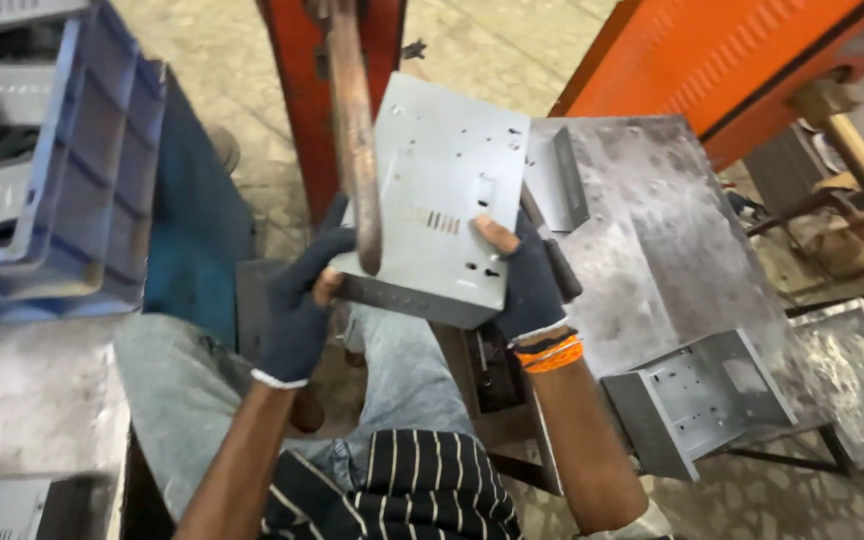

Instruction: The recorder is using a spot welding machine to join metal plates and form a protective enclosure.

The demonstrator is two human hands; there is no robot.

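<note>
I hold a grey sheet-metal panel (447, 190) with folded edges and small punched holes and slots in front of me, tilted. My left hand (302, 300), in a dark worn glove, grips its lower left edge. My right hand (527, 280), gloved too with an orange band at the wrist, holds its right edge with the thumb on the face. A rusty curved lever handle (354, 130) hangs down in front of the panel's left side.
A scuffed steel worktable (652, 230) lies to the right with a folded metal bracket (697, 395) at its near corner and another bent piece (562, 180) behind. Blue plastic crates (62, 170) stack at left. Orange machine frames (712, 60) stand behind.
</note>
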